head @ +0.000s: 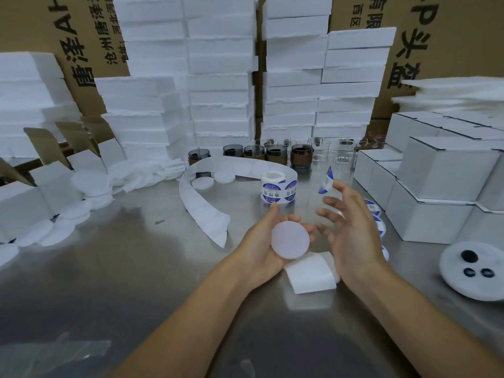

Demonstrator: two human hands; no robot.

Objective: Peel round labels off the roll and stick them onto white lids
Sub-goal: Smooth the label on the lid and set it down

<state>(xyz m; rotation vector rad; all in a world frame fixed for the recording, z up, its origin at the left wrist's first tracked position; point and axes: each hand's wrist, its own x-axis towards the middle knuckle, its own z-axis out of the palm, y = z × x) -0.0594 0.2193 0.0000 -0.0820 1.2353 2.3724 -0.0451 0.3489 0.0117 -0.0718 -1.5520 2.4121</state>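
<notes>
Worked at a steel table point(136, 268) backed by stacked foam boxes point(221, 77). Cradled a bare white lid point(290, 240) face up in the curled fingers of the left hand point(260, 249). Carried a peeled label point(326, 182) on one fingertip of the spread right hand point(354, 230), just above and apart from the lid. Best centred first, then laid from one edge and smoothed outward. Hemmed in by the label roll point(278, 189) just behind and white cartons point(441, 175) on the right; freer toward the near left.

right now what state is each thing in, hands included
white lid, bare, no label on it
label, peeled off, not yet stuck down
left grip, holds the white lid
right grip, fingers spread, label clinging to one finger
label roll, standing on end
backing strip, unrolled, labels gone
glass jars, upright at the back
</notes>
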